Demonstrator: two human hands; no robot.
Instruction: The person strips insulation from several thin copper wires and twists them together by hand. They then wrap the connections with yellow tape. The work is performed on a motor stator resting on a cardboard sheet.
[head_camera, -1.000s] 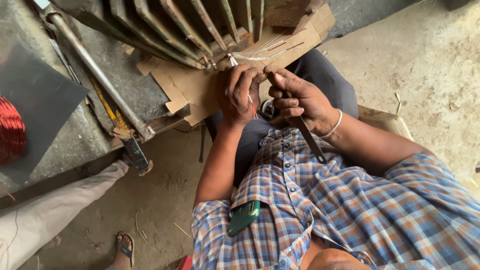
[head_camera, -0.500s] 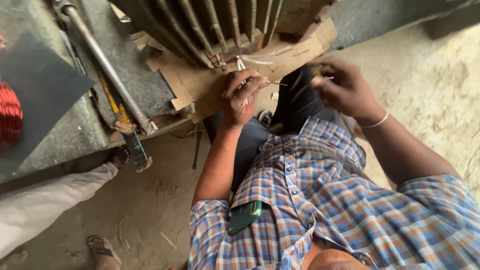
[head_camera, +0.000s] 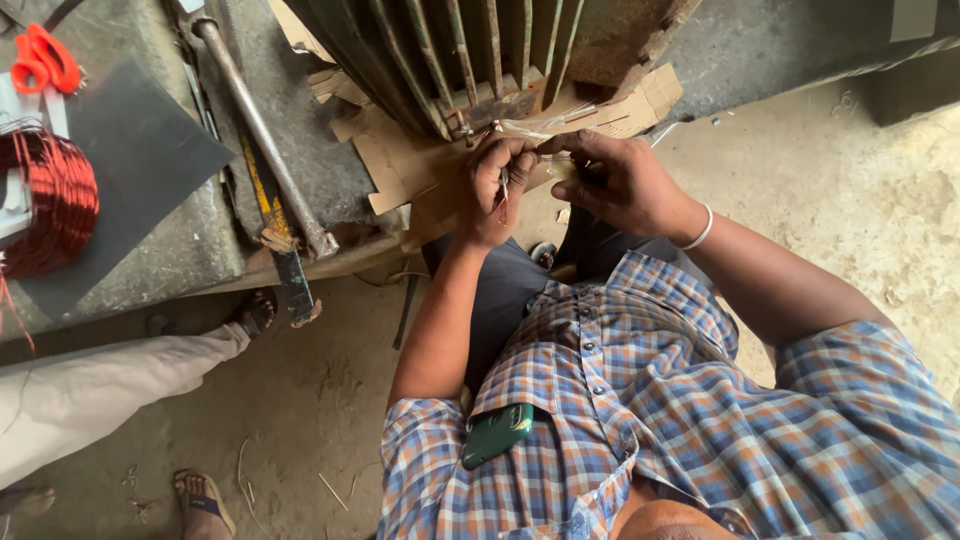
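My left hand (head_camera: 495, 190) and my right hand (head_camera: 620, 180) meet in front of a rusty ribbed metal casing (head_camera: 480, 50) that rests on torn cardboard (head_camera: 420, 165). Both hands pinch a thin clear strip (head_camera: 545, 122) that runs from the casing's lower edge. The left hand's fingers curl around a small thin piece, and I cannot tell what it is. My right wrist wears a white band. A green phone (head_camera: 497, 433) sticks out of my checked shirt pocket.
A long metal bar (head_camera: 262, 130) and a yellow-marked tool (head_camera: 272, 225) lie on the grey bench (head_camera: 150, 260). A coil of red wire (head_camera: 50, 200) and an orange-handled tool (head_camera: 45, 58) sit at the left. Another person's leg (head_camera: 100, 390) and sandalled foot (head_camera: 205, 500) are at lower left.
My right hand moved left to meet the left hand at the clear strip. The dark tool it held a second ago is no longer visible. The view shifted, showing more of the bench.
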